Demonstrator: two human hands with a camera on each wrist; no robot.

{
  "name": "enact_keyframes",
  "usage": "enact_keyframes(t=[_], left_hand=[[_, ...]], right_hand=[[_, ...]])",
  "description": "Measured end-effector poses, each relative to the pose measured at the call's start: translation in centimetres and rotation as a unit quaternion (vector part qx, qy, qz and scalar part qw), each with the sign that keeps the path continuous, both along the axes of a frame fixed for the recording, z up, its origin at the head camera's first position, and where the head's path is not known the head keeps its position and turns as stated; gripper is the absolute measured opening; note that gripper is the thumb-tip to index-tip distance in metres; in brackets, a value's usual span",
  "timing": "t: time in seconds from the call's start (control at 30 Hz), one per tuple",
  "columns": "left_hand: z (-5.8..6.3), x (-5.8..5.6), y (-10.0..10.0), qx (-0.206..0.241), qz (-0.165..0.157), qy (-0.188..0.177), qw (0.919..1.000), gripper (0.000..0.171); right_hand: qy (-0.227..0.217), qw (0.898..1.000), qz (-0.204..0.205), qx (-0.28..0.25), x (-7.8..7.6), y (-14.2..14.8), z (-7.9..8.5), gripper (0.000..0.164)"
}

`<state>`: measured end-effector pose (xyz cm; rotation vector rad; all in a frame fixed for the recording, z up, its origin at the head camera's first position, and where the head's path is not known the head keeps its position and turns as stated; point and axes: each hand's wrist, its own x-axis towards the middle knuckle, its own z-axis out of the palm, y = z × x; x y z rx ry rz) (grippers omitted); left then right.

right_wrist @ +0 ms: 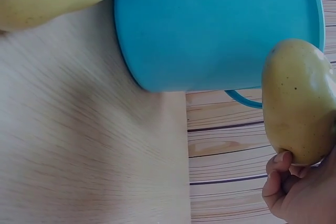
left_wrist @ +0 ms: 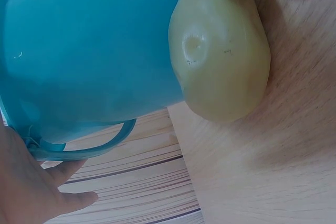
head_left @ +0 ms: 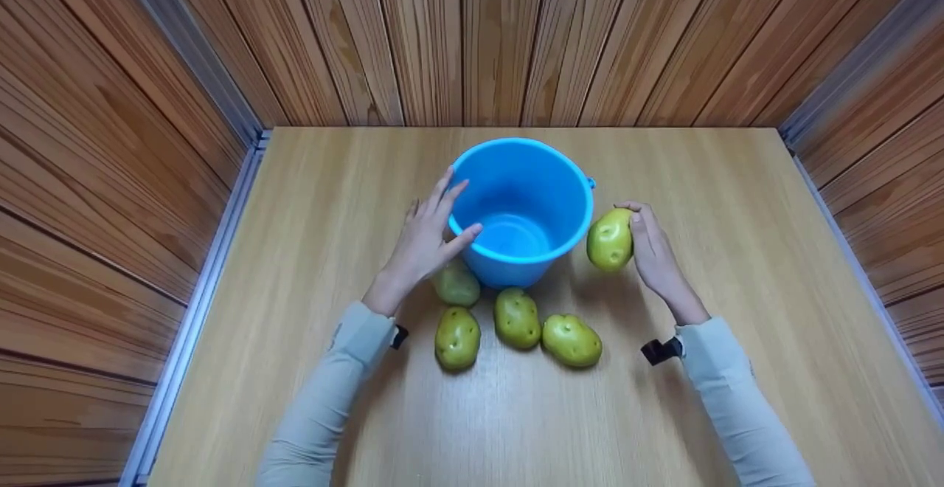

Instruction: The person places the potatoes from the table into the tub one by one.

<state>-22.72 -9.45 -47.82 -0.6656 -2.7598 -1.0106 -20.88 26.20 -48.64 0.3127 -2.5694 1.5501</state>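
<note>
A blue bucket stands upright on the table with its mouth up. My left hand is at its left rim, fingers spread, the thumb reaching across the rim. In the left wrist view the bucket's handle hangs beside that hand. My right hand grips a yellow-green potato just right of the bucket, raised over the table. In the right wrist view this potato overlaps the bucket's side, the fingertips at its lower end. One potato sits against the bucket's base, partly behind my left wrist.
More potatoes lie in front of the bucket: one at the left, one in the middle and one at the right. The wooden table is bounded by plank walls at the back and both sides.
</note>
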Motion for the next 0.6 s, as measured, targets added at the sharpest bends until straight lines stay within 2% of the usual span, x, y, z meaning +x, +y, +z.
enact_keyframes(t=[0.3, 0.6], left_hand=[[0.0, 0.1, 0.0, 0.005, -0.002, -0.001, 1.0000, 0.072], [-0.1, 0.0, 0.0, 0.015, -0.004, -0.002, 0.9999, 0.071]], right_hand=[[-0.001, 1.000, 0.009, 0.001, 1.4, -1.4, 3.8, 0.040], [-0.001, 1.000, -0.009, 0.011, 1.4, -1.6, 4.9, 0.041]])
